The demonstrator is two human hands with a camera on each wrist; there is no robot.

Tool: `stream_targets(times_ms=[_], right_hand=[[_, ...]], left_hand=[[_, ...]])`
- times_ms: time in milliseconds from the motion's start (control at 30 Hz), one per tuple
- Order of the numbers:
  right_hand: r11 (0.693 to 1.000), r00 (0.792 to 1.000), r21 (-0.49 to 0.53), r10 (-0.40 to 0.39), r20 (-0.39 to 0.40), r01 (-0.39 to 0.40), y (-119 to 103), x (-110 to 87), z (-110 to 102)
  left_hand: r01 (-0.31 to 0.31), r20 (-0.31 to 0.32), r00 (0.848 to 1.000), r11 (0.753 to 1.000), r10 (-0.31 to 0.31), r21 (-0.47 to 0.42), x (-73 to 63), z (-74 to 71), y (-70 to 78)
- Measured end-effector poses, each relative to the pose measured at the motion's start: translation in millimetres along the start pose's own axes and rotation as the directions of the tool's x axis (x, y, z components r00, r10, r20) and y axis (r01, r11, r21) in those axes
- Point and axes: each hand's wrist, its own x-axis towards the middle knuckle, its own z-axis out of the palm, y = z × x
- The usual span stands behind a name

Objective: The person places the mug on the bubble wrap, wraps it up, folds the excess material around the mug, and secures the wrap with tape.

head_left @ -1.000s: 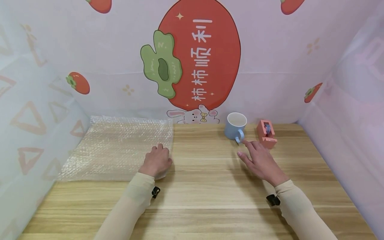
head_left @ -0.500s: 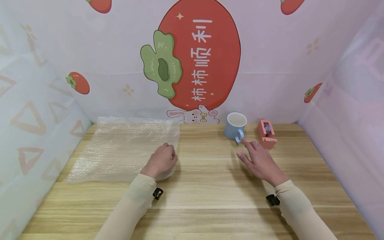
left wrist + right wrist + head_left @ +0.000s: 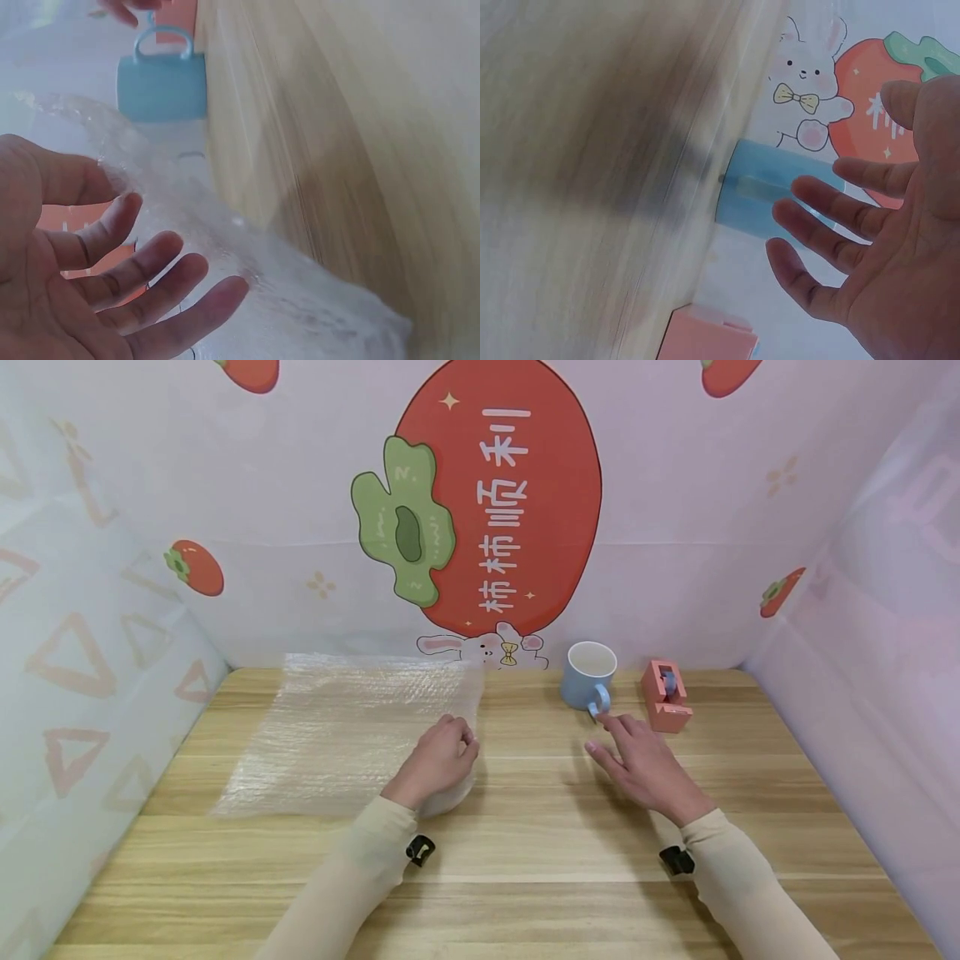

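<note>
Bubble wrap (image 3: 337,718): shifted with the left hand (image 3: 438,756) toward the right hand (image 3: 645,768) since the earlier frame; it spreads leftward from the left fingers.
Left fingers: thumb and forefinger appear to pinch its edge, the others loosely curved.
Right fingers: released, holding nothing; contact with the mug (image 3: 577,687) cannot be told.
Mug: just beyond them; tape dispenser (image 3: 667,718) to their right.
Pull across desk (image 3: 525,843): seemingly the step in hand; continuing calls for a steady pinch.
</note>
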Motion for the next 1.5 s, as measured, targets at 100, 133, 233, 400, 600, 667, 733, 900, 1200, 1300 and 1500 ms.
stream_targets(times_ms=[100, 133, 233, 400, 600, 667, 733, 900, 1200, 1300, 1500], right_hand=[[0.999, 1.000, 0.032, 0.010, 0.009, -0.010, -2, 0.9, 0], [0.999, 1.000, 0.043, 0.009, 0.013, -0.009, -2, 1.3, -1], [0.998, 1.000, 0.064, 0.007, 0.023, -0.009, -5, 2.2, 0], [0.997, 0.999, 0.080, 0.010, 0.035, -0.013, -6, 3.1, 1], [0.995, 0.998, 0.098, 0.029, 0.048, -0.034, -8, 3.6, 2], [0.995, 0.999, 0.098, 0.029, 0.045, -0.034, -8, 3.9, 2], [0.995, 0.999, 0.099, 0.028, 0.043, -0.032, -7, 4.4, 3], [0.995, 0.999, 0.098, 0.018, 0.036, -0.021, -6, 4.6, 2], [0.996, 0.999, 0.092, 0.016, 0.028, -0.018, -3, 3.3, 1], [0.995, 0.999, 0.096, 0.031, 0.031, -0.034, -2, 3.5, -1], [0.995, 0.999, 0.093, 0.044, 0.027, -0.047, 2, 3.5, -4]], left_hand=[[-0.009, -0.012, 1.000, 1.000, 0.009, -0.020, 2.3, 6.8, 6.6], [-0.011, -0.015, 1.000, 1.000, 0.011, -0.027, 3.0, 8.9, 8.8], [-0.026, -0.023, 0.999, 0.998, 0.025, -0.050, 4.7, 15.2, 15.1], [-0.045, -0.046, 0.998, 0.996, 0.042, -0.083, 7.6, 23.3, 26.9], [-0.051, -0.049, 0.998, 0.992, 0.046, -0.119, 11.6, 31.4, 41.9], [-0.047, -0.042, 0.998, 0.990, 0.042, -0.131, 12.9, 33.6, 47.2], [-0.050, -0.040, 0.998, 0.989, 0.044, -0.140, 14.3, 36.2, 51.9], [-0.053, -0.031, 0.998, 0.986, 0.049, -0.161, 17.6, 43.0, 63.0], [-0.035, 0.000, 0.999, 0.981, 0.035, -0.188, 23.8, 54.6, 78.3], [-0.032, 0.001, 0.999, 0.979, 0.033, -0.200, 26.4, 57.2, 83.0], [-0.023, 0.015, 1.000, 0.979, 0.027, -0.200, 29.8, 61.7, 87.1]])
